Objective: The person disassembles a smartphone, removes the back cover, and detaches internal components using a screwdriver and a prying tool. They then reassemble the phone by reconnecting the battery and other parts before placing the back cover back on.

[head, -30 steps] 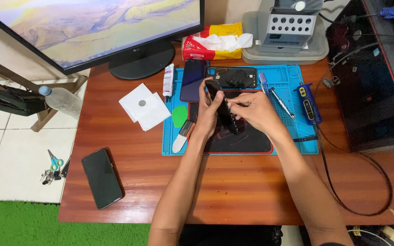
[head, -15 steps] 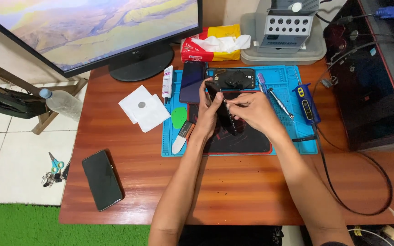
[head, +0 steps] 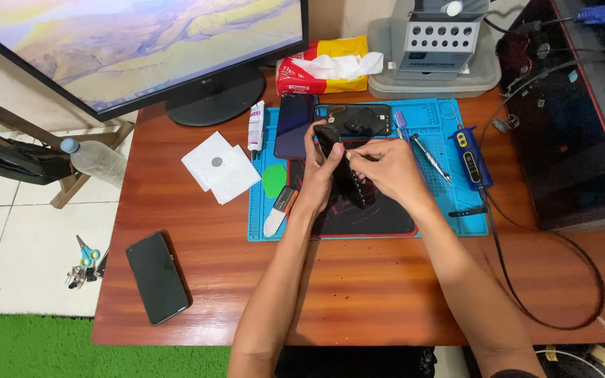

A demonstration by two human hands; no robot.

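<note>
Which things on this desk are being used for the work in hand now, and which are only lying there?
In use:
left hand and right hand, both holding the dark phone part
blue work mat under them

Lying about:
black phone
tissue pack
white papers
water bottle

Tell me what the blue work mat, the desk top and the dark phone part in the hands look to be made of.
Blue work mat: likely silicone or rubber, matte, with moulded compartments. Desk top: wood or wood veneer, reddish grain under a glossy finish. Dark phone part, held by the left hand and right hand: probably plastic or glass, black; too small to tell.
</note>
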